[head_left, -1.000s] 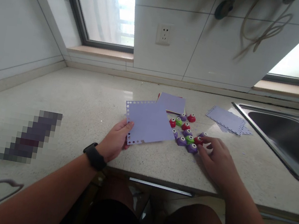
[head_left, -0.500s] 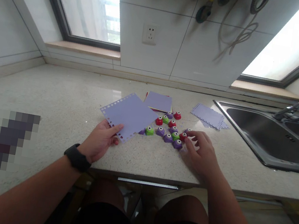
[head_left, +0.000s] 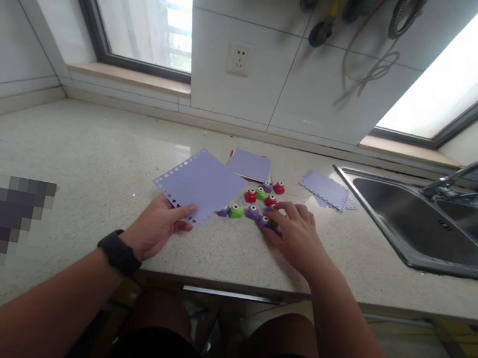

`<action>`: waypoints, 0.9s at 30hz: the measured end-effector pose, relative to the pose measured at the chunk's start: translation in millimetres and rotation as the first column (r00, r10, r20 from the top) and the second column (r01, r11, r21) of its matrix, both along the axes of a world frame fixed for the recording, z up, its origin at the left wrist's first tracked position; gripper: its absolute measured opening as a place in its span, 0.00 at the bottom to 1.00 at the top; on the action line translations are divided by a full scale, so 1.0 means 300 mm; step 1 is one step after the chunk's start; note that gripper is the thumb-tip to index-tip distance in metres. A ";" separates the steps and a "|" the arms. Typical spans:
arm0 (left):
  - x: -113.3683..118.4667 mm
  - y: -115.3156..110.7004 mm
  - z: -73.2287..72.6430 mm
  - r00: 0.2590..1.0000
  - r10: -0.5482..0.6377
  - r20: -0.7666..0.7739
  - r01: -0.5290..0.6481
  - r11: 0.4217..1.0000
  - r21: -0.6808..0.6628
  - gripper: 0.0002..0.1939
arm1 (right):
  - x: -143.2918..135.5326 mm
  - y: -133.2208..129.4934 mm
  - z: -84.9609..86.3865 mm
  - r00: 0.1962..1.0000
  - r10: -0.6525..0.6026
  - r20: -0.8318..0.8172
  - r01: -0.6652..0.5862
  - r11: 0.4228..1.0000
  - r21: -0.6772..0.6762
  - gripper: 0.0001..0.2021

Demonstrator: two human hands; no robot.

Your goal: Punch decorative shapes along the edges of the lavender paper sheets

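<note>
A square sheet of lilac paper is pinched by its lower left edge in my left hand, thumb on top. Small shaped holes run along two of its edges. My right hand hovers low over a cluster of small craft punches, fingers curved and apart. Its fingertips are at a purple craft punch, and the hand hides several others behind it. Beside the sheet sit a green craft punch and another purple craft punch. A red craft punch lies farther back.
Behind the punches lies a stack of coloured paper, lilac on top. More lilac sheets with punched edges lie near the steel sink at the right. A wall socket is above the counter.
My right hand has moved left across the punches, from beside a red one to a purple one. My left hand keeps hold of the sheet. The view has shifted slightly.
</note>
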State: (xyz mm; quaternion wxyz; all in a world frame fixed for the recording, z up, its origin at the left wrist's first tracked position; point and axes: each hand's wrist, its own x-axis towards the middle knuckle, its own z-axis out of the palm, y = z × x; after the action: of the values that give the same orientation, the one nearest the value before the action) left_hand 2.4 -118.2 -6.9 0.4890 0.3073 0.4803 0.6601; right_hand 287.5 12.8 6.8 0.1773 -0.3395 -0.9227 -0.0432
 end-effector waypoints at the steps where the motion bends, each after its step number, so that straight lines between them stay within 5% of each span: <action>1: 0.002 -0.001 0.001 1.000 -0.005 0.007 0.005 1.000 0.008 0.28 | 0.002 0.000 0.000 1.000 0.001 0.000 -0.001 1.000 -0.002 0.12; 5: 0.014 -0.010 0.010 0.998 -0.037 0.051 0.034 0.998 0.046 0.31 | 0.013 -0.025 0.019 0.983 0.034 -0.181 -0.046 0.997 -0.064 0.09; 8: 0.027 -0.018 0.013 0.996 -0.059 0.061 0.056 0.997 0.044 0.31 | 0.009 -0.075 0.030 0.869 -0.079 -0.488 -0.058 0.964 -0.259 0.10; 12: 0.055 -0.026 0.007 0.997 -0.067 0.044 0.066 0.997 0.028 0.28 | -0.037 -0.163 0.001 0.461 -0.389 -0.798 -0.384 0.723 -0.575 0.13; 17: 0.095 -0.038 0.027 0.988 -0.091 -0.126 0.081 0.993 -0.083 0.14 | -0.112 -0.244 -0.047 0.272 -0.617 -0.739 -0.628 0.468 -0.622 0.16; 22: 0.106 -0.047 0.066 0.970 -0.109 -0.216 0.079 0.986 -0.144 0.08 | -0.141 -0.284 -0.054 0.250 -0.702 -0.667 -0.726 0.320 -0.609 0.16; 27: 0.106 -0.044 0.057 0.959 -0.123 -0.254 0.097 0.989 -0.113 0.08 | -0.150 -0.300 -0.059 0.307 -0.689 -0.656 -0.725 0.277 -0.630 0.13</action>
State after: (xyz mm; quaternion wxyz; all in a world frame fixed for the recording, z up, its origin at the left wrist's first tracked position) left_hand 34.1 -131.4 10.3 0.4724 0.3929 0.5545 0.5613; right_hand 242.4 -77.1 -10.8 0.4353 -0.3000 -0.4263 0.7340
